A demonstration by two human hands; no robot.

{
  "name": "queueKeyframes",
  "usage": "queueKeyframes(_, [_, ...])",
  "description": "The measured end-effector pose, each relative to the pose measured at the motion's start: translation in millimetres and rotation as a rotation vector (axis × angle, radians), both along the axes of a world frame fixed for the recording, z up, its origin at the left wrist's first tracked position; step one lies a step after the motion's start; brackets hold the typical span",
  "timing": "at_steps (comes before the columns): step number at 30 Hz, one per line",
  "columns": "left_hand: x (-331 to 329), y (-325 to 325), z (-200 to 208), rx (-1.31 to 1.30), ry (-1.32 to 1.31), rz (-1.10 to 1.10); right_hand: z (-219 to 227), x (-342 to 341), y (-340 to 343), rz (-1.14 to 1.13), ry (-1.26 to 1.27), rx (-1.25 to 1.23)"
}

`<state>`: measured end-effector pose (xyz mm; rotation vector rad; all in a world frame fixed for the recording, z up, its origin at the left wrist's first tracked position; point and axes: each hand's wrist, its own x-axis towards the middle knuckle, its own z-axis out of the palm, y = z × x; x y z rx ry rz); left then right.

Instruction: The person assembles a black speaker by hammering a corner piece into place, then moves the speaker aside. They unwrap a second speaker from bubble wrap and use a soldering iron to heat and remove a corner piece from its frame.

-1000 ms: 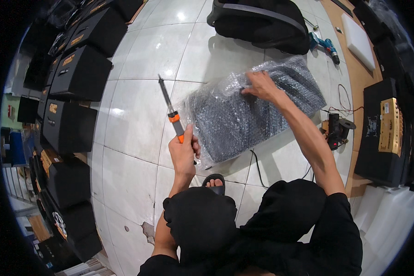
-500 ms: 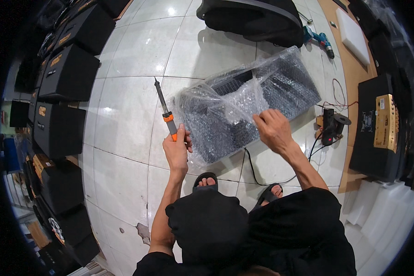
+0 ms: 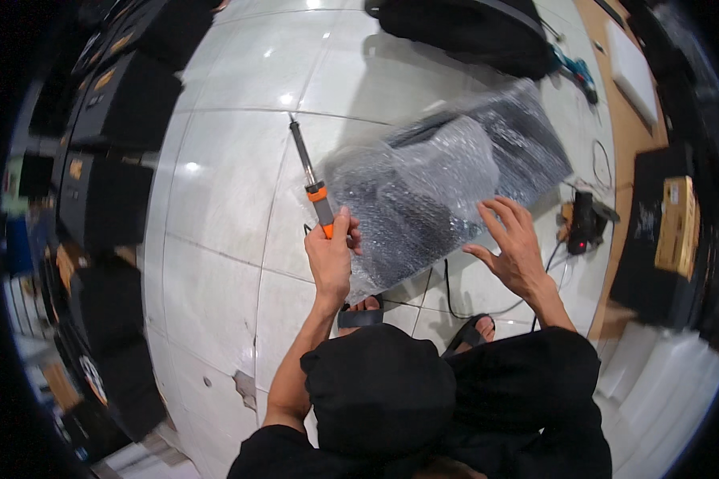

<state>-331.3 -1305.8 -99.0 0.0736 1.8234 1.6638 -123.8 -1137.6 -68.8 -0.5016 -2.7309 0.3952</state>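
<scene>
Dark rectangular bubble-wrapped panel (image 3: 423, 215) on white tiled floor (image 3: 216, 199). Left hand (image 3: 330, 255) grips orange-and-grey soldering iron (image 3: 319, 203), tip aimed clear, likely to prevent melting. Right hand (image 3: 521, 254) spread by panel's near edge, contact unclear.

The wide head-worn view looks steeply down from near above the left hand (image 3: 330, 259) and right hand (image 3: 519, 254).

A dark, bubble-wrapped slab (image 3: 411, 231) is lying here on the floor (image 3: 216, 215), loose wrap (image 3: 455, 160) bunching over it; an orange-and-grey soldering iron (image 3: 318, 196) is slanting near its left end.
</scene>
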Motion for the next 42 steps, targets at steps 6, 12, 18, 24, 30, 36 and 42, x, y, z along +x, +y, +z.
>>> queueKeyframes(6, [67,36,-5,0.229,-0.045,-0.631,-16,1,-15,0.008,0.126,-1.115])
queueKeyframes(12, [123,57,-14,-0.086,-0.021,-1.172,-24,63,-34,-0.318,0.277,-1.479])
queueKeyframes(18, [133,66,-22,0.154,0.707,-1.835,-36,197,-85,-0.897,1.115,-1.472])
queueKeyframes(24, [127,64,-22,0.032,0.74,-1.862,-103,344,-134,-1.631,1.341,-1.154])
queueKeyframes(30, [128,57,-24,-0.039,0.65,-1.891,-99,452,-127,-1.872,1.289,-0.862])
queueKeyframes(36, [124,50,-26,-0.117,0.547,-1.86,-167,538,-105,-2.073,0.838,-0.928])
queueKeyframes(42, [94,45,-34,-0.215,0.266,-1.611,-259,578,-127,-2.039,0.343,-0.904])
